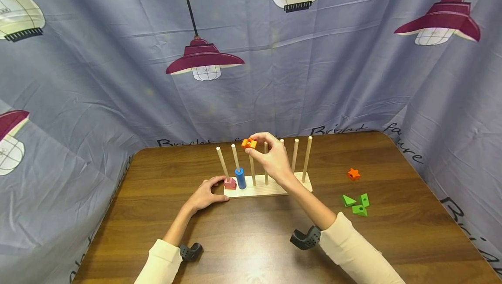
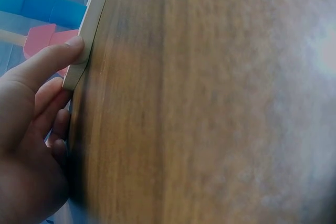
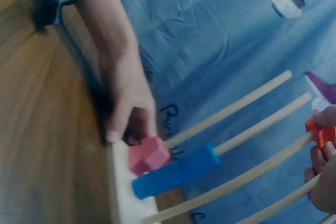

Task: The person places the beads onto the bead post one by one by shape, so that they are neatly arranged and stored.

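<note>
A pale wooden board with several upright pegs (image 1: 259, 191) stands on the table. My left hand (image 1: 204, 194) grips its left end, thumb on the front edge, as the left wrist view (image 2: 37, 98) also shows. Pink blocks (image 1: 230, 184) sit at the base of the leftmost peg, and blue cylinders (image 1: 240, 178) are stacked on the second. Up at the top of the third peg, my right hand (image 1: 274, 157) pinches an orange star-shaped block (image 1: 249, 143) between thumb and fingers. In the right wrist view the orange block (image 3: 323, 132) is at the peg's tip; whether the peg has entered its hole I cannot tell.
To the right on the wooden table (image 1: 392, 240) lie an orange star block (image 1: 353, 174) and several green triangular blocks (image 1: 360, 210). Behind the table hangs a grey-blue curtain (image 1: 251, 101) printed with lamps.
</note>
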Tool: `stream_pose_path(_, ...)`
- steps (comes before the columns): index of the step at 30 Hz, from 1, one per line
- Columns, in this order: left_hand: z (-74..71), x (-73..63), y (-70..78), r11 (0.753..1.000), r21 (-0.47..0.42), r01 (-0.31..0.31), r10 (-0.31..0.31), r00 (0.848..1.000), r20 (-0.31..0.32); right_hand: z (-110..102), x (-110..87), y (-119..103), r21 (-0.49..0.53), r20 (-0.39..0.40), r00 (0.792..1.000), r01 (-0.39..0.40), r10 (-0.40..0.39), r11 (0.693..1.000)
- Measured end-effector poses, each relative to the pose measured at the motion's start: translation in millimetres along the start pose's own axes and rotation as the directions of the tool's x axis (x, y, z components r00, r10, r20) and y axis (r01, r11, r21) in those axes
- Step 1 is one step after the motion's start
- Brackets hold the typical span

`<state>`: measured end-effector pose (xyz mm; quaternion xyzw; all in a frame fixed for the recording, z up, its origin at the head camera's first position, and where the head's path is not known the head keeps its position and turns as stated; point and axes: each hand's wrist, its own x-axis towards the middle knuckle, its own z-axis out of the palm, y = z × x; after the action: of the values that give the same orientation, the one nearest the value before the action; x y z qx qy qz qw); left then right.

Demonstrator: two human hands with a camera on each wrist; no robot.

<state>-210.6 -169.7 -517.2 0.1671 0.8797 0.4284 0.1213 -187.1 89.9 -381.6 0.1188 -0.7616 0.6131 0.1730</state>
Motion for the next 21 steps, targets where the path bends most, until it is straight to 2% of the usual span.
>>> stream_pose_path(4, -0.1, 0.9, -0.5, 1.000, 0.004, -0.001, 0.001, 1.000, -0.002, 5, -8.9, 17, 0.077, 0.016, 0.993, -0.115, 0.114, 0.990)
stream_pose_path(10, -0.8, 0.3, 0.0, 1.000, 0.005, 0.004, -0.004, 1.000, -0.003, 15, -31.5, 61, 0.166, 0.049, 0.961, -0.276, 0.272, 0.947)
stream_pose_path(16, -1.8, -0.8, 0.9, 1.000, 0.005, 0.006, -0.006, 1.000, 0.004, 25, -51.7, 99, 0.005, 0.043, 0.933, -0.359, 0.359, 0.933)
stream_pose_path(21, -1.9, 0.9, 0.2, 1.000, 0.000, -0.007, 0.007, 1.000, 0.007, 27, -56.6, 110, -0.082, 0.037, 0.940, -0.335, 0.339, 0.939)
